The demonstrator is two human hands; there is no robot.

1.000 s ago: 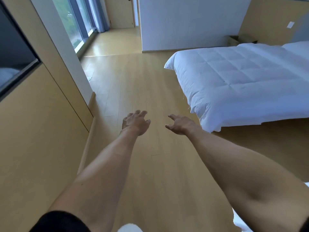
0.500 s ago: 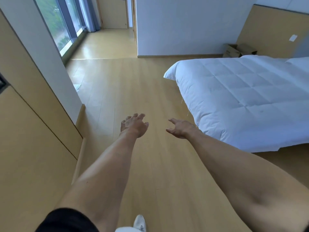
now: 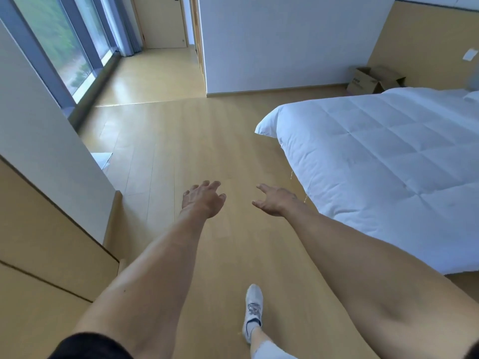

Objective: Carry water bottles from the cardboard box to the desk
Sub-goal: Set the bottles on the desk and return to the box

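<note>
**Walking to the box, hands empty**

The step in hand looks like the walk to the cardboard box [image 3: 373, 80], which sits open on the floor in the far corner, beyond the bed [image 3: 388, 156]. Best to round the bed's corner, then crouch squarely before reaching. The left hand [image 3: 202, 199] and right hand [image 3: 274, 200] hang forward, fingers loosely spread, holding nothing. No bottles or desk show.

A white quilted bed [image 3: 388, 161] stands right on the wooden floor [image 3: 168, 141]; tall windows [image 3: 64, 47] line the left.
</note>
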